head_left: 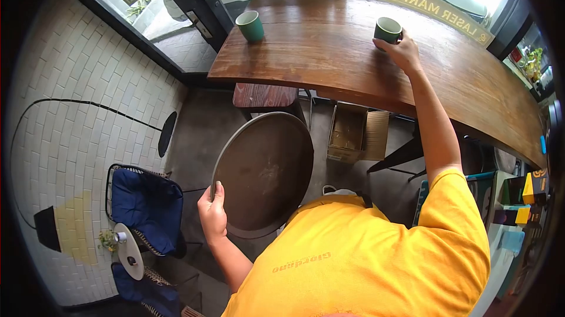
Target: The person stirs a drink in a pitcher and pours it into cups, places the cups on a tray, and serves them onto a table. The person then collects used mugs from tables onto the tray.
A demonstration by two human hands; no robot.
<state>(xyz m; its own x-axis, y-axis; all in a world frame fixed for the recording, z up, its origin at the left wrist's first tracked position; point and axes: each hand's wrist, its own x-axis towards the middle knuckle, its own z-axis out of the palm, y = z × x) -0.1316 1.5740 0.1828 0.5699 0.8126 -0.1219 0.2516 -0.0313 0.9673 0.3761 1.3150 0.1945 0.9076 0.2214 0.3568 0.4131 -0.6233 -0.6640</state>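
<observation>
Right hand (401, 52) stretched far forward, left hand (213, 213) lower, both gripping

- Between the left cup (251, 27) and the right cup (382, 32), a broad stretch of table (318, 43) lies open for a hand to pass.
- More bare tabletop runs right of the right hand (401, 52), whose forearm crosses the near edge.
- Windows (421, 5) bound the far side.
- Near left, the round tray (265, 170), gripped by the left hand (212, 212), blocks the way.
- Beyond it, a stool (266, 96) and open box (346, 132) obstruct low reaches.
</observation>
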